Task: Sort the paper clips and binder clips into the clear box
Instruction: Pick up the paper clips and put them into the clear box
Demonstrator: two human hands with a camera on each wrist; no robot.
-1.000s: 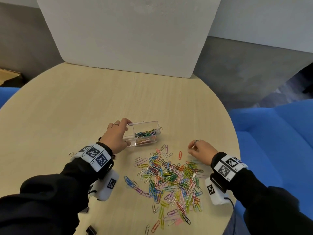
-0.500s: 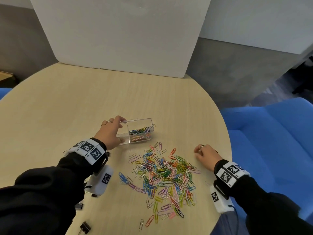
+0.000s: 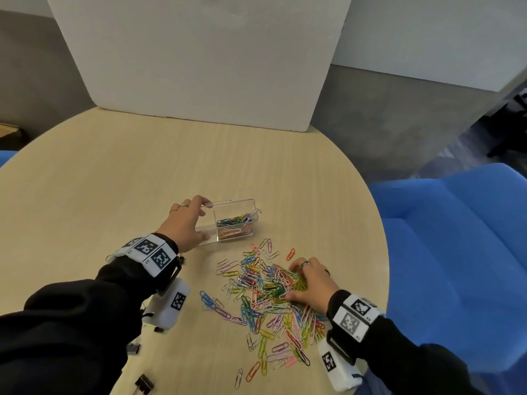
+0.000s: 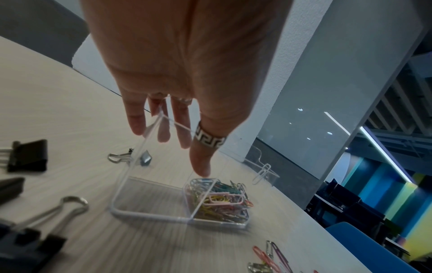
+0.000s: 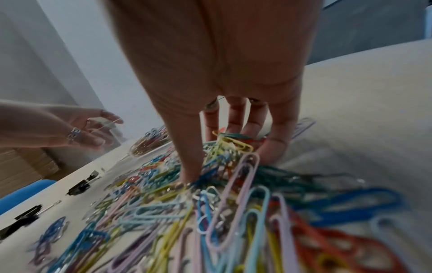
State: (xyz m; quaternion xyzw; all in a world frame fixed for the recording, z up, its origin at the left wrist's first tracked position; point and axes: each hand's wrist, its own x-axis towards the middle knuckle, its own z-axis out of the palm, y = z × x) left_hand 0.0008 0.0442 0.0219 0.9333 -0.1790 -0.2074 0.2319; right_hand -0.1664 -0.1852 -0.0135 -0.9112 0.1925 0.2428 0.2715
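Observation:
A clear two-compartment box (image 3: 236, 223) stands on the round wooden table (image 3: 114, 181), with coloured paper clips (image 4: 219, 201) filling its right compartment and the left one bare. My left hand (image 3: 199, 220) grips the box's left end, thumb on the near wall and fingers over the far wall (image 4: 182, 155). In front of the box spreads a heap of coloured paper clips (image 3: 256, 295). My right hand (image 3: 293, 280) is down in the heap's right side, thumb and curled fingers closing round a clump of clips (image 5: 229, 162). Black binder clips (image 3: 144, 382) lie near the table's front left edge.
A white board (image 3: 199, 58) stands upright at the table's far edge. A blue sofa (image 3: 456, 238) sits close on the right. More black binder clips (image 4: 25, 155) lie left of the box. One silver paper clip (image 3: 258, 210) hangs at the box's right end.
My right hand has moved left from the bare table beside the heap into the clips, and its fingers have dug in. My left hand has kept its hold on the box.

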